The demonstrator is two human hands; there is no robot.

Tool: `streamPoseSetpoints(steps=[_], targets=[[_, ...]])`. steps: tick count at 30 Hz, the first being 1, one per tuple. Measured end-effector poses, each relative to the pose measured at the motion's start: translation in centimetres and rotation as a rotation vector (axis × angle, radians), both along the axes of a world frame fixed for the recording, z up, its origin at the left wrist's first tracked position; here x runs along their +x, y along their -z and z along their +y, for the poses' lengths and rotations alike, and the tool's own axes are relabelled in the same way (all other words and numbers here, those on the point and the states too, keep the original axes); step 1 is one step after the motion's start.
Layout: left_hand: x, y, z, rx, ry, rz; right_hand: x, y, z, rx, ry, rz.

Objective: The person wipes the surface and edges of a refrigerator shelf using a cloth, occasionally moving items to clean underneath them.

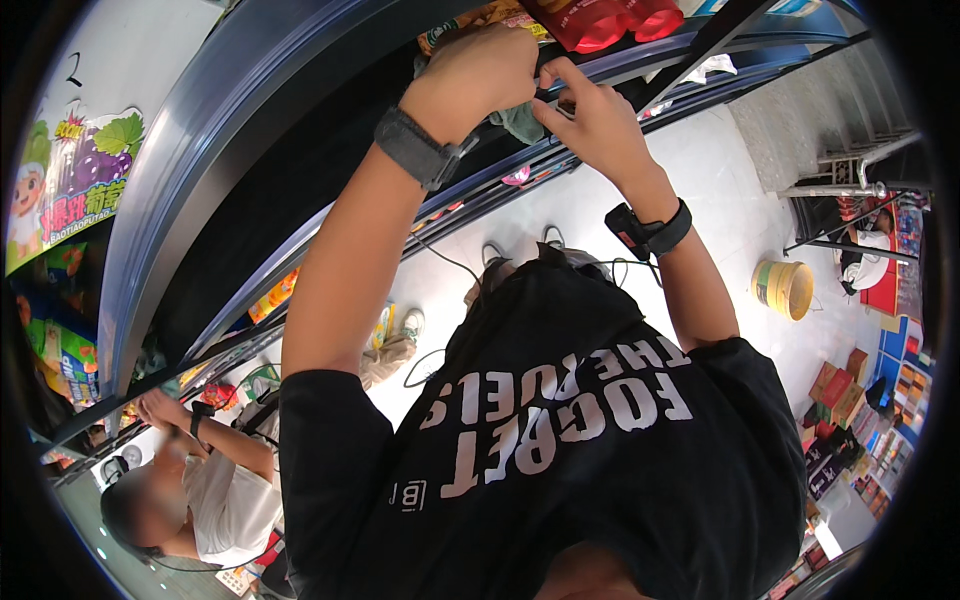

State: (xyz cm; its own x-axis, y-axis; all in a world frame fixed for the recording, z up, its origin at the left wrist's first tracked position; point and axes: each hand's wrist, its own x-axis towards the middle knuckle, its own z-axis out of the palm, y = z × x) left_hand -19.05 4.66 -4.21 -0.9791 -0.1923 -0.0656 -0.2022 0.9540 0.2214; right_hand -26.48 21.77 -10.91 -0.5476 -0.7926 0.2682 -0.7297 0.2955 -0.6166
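Both my hands are over a dark metal shelf edge (480, 142) at the top of the view. My left hand (476, 79) is curled, back upward, over a grey-green cloth (521, 124); folds of it show below the hand. Close on its right, my right hand (596, 124) has thumb and forefinger apart, their tips near the left hand's knuckles and the cloth. Its other fingers are bent and partly hidden. Just beyond the hands lie a red snack bag (585, 22) and a yellow-orange packet (491, 16).
Shelf rails (142, 195) curve along the left, beside a grape-picture package (86, 176). At lower left a co-worker (225, 487) reaches to the same shelving. A yellow bucket (784, 289) stands on the floor at right; cardboard boxes (840, 386) are stacked beyond. Cables (427, 367) hang near my legs.
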Motion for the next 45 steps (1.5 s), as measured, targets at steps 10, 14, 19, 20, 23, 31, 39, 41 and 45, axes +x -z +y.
streamPoseSetpoints(steps=[10,14,19,20,23,31,39,41,45], targets=[[5.7,-1.1,2.4,0.179,-0.244,0.52,0.8,0.2,-0.3,-0.017,0.07,0.021],[5.6,1.8,2.7,0.164,-0.194,0.876,1.2,0.5,-0.7,-0.059,0.064,0.059],[4.6,2.3,3.0,0.014,-0.181,1.365,1.1,1.2,-0.5,-0.082,0.062,0.057],[4.6,2.2,3.0,-0.004,-0.157,1.405,1.1,1.3,-0.5,-0.114,0.068,0.079],[4.5,2.3,2.8,-0.039,-0.121,1.387,1.3,1.1,-0.7,-0.129,0.064,0.099],[6.0,2.8,2.6,0.191,-0.239,0.595,1.7,1.5,-0.7,-0.138,0.078,0.068],[6.3,1.7,1.6,0.244,-0.149,0.304,1.7,1.6,-0.7,-0.129,0.079,0.064],[6.1,2.4,2.1,0.14,-0.212,0.541,1.7,1.4,-0.8,-0.133,0.08,0.063],[5.4,2.9,3.1,0.143,-0.244,0.539,1.5,1.6,-0.9,-0.084,0.077,0.064]])
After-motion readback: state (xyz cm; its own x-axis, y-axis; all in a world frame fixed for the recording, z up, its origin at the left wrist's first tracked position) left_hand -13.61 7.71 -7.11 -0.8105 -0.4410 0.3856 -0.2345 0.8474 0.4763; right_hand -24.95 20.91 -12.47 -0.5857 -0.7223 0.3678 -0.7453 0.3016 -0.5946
